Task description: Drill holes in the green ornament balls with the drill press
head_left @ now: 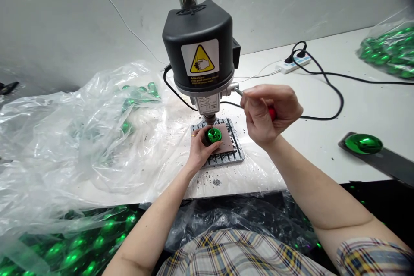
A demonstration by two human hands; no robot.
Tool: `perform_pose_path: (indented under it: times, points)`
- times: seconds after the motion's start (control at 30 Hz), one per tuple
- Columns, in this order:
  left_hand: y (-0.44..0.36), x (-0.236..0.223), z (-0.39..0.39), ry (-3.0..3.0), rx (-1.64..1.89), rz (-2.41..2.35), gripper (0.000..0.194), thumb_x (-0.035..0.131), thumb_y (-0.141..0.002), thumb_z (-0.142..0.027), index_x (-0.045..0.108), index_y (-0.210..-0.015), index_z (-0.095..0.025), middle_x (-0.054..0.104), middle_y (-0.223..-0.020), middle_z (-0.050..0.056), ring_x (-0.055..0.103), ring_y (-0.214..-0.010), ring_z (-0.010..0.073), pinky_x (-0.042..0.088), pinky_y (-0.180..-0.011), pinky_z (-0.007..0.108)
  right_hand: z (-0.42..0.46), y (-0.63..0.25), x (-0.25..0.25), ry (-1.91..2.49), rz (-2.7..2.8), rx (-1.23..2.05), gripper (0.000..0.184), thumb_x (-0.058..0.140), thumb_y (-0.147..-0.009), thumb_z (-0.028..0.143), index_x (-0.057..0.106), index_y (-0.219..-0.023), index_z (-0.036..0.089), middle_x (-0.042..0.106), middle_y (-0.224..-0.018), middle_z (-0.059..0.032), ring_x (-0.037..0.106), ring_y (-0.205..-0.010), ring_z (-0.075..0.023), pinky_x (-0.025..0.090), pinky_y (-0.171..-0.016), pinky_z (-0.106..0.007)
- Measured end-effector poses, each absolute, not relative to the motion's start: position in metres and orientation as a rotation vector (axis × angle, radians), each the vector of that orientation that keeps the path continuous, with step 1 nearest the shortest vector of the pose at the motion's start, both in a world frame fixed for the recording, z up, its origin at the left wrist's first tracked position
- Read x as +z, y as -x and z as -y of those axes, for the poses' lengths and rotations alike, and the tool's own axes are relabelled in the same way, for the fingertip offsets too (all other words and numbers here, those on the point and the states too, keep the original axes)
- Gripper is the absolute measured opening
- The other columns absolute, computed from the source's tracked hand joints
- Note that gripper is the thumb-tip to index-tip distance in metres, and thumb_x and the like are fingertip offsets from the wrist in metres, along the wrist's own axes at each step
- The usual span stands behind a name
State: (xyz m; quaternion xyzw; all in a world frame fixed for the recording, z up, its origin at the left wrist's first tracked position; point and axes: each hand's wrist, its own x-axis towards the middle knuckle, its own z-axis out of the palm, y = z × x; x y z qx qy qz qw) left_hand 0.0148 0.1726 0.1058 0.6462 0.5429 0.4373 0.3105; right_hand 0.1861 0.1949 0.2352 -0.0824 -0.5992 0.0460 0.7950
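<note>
A small bench drill with a black motor head (198, 45) stands on a slotted metal base (223, 161). My left hand (199, 148) grips a shiny green glass-like ball (214, 135) on a brown pad (226, 143), directly beneath the drill chuck (209, 118). The chuck sits very close to the ball's top, and I cannot tell whether they touch. My right hand (267, 114) is closed around the drill's feed lever (238, 91), with its red knob (272, 114) showing between my fingers.
Clear plastic bags of green balls (390, 51) lie left and upper right. Another green ball (363, 143) rests on a black strip at right. A black cord runs to a white power strip (293, 64). Dark shavings are scattered around the base.
</note>
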Motion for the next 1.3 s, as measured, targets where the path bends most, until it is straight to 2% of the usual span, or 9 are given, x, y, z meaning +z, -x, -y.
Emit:
perform_pose_path:
  times: [0.2,0.47,0.63,0.77,0.83,0.93,1.03,1.17,1.3]
  points:
    - [-0.015,0.108,-0.172,-1.733,1.151,-1.434,0.063,0.088,-0.07,-0.036,0.066,-0.127,-0.02,0.06,-0.118,0.011,0.056,-0.12,0.0287,0.047,-0.108,0.046,-0.199,-0.188,0.218,0.12,1.314,0.028,0.034,0.062,-0.091,0.011,0.076,-0.117,0.027,0.075,-0.083,-0.0002,0.069,-0.059,-0.0155,0.06,-0.055,-0.033]
    - [-0.014,0.1,-0.176,-1.718,1.179,-1.424,0.064,0.088,-0.07,-0.037,0.066,-0.127,-0.021,0.06,-0.12,0.011,0.058,-0.12,0.029,0.047,-0.108,0.047,-0.205,-0.181,0.238,0.062,1.275,-0.004,0.023,0.061,-0.094,0.018,0.074,-0.109,0.029,0.058,-0.057,0.0083,0.032,-0.033,-0.0032,0.028,-0.033,-0.019]
    - [-0.015,0.103,-0.167,-1.78,1.261,-1.387,0.057,0.085,-0.074,-0.037,0.064,-0.125,-0.023,0.063,-0.119,0.011,0.062,-0.115,0.0277,0.054,-0.099,0.045,-0.217,-0.179,0.304,0.394,1.271,0.382,0.011,0.062,-0.089,0.012,0.066,-0.095,0.02,0.068,-0.09,0.0021,0.034,-0.039,-0.0014,0.027,-0.031,-0.018]
    - [-0.005,0.108,-0.103,-2.11,1.346,-1.3,0.049,0.08,-0.079,-0.039,0.063,-0.123,-0.025,0.066,-0.118,0.012,0.064,-0.114,0.0281,0.057,-0.094,0.046,-0.224,-0.179,0.325,0.522,1.211,0.581,0.011,0.062,-0.091,0.01,0.063,-0.086,0.021,0.048,-0.057,0.0082,0.025,-0.034,-0.0049,0.027,-0.031,-0.022]
    - [0.005,0.103,-0.06,-2.291,1.133,-1.08,0.04,0.077,-0.081,-0.042,0.067,-0.117,-0.027,0.068,-0.118,0.012,0.067,-0.107,0.027,0.059,-0.089,0.044,-0.223,-0.179,0.324,0.514,1.217,0.585,0.016,0.06,-0.092,0.007,0.063,-0.085,0.021,0.037,-0.048,0.0107,0.025,-0.034,-0.0059,0.028,-0.032,-0.021]
    - [0.018,0.084,-0.006,-2.394,0.463,-0.861,0.029,0.063,-0.092,-0.037,0.069,-0.12,-0.037,0.065,-0.13,0.012,0.068,-0.107,0.027,0.056,-0.093,0.043,-0.22,-0.177,0.32,0.422,1.218,0.589,0.015,0.059,-0.091,0.007,0.064,-0.083,0.019,0.036,-0.046,0.0109,0.026,-0.035,-0.006,0.026,-0.031,-0.021]
    - [0.022,0.06,0.014,-2.275,-0.071,-1.087,0.045,0.051,-0.097,-0.031,0.055,-0.141,-0.04,0.053,-0.148,0.014,0.062,-0.122,0.0333,0.051,-0.101,0.049,-0.22,-0.176,0.319,0.352,1.167,0.643,0.013,0.059,-0.087,0.006,0.065,-0.081,0.016,0.036,-0.046,0.01,0.025,-0.033,-0.0055,0.018,-0.027,-0.022]
    - [0.011,0.054,0.007,-1.972,-0.306,-1.475,0.061,0.05,-0.098,-0.035,0.036,-0.157,-0.027,0.051,-0.15,0.02,0.06,-0.128,0.0346,0.051,-0.104,0.046,-0.223,-0.177,0.318,0.322,1.139,0.686,0.009,0.068,-0.081,0.005,0.069,-0.079,0.014,0.038,-0.044,0.0089,0.027,-0.031,-0.0046,0.012,-0.025,-0.021]
    - [0.009,0.11,-0.01,-2.073,-0.394,-1.269,0.058,0.063,-0.093,-0.034,0.052,-0.146,-0.015,0.061,-0.138,0.025,0.06,-0.126,0.0405,0.051,-0.102,0.052,-0.225,-0.177,0.316,0.348,1.128,0.639,0.009,0.081,-0.08,0.017,0.073,-0.078,0.015,0.042,-0.044,0.0076,0.03,-0.031,-0.003,0.015,-0.025,-0.018]
